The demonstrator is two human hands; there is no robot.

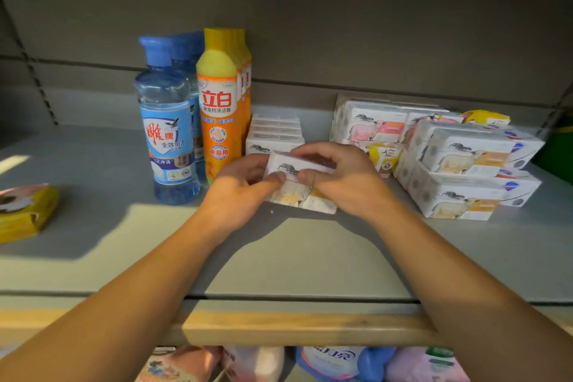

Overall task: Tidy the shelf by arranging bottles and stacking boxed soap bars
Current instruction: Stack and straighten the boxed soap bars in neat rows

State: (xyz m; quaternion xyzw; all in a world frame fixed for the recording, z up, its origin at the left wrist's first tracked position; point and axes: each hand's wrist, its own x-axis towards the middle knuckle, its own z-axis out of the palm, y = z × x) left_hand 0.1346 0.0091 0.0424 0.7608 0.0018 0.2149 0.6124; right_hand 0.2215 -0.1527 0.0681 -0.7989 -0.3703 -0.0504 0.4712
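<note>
- Both bare forearms reach forward and converge toward the middle.
- The left hand point(245, 186) has its fingers curled, thumb pressed on top of a soap box point(299, 186).
- The right hand point(338, 177) grips the same box from the other side, fingers arched over its far edge, thumb near the left thumb.

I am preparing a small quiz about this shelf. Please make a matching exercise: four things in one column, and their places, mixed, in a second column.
Things:
1. clear blue bottle with blue cap
2. orange bottle with yellow cap
3. yellow crumpled packet
4. white soap box with animal picture

Places:
A. far left of shelf
B. held in both hands
C. left of the orange bottle
D. right of the blue bottle

Pairs: 1-C, 2-D, 3-A, 4-B
</note>
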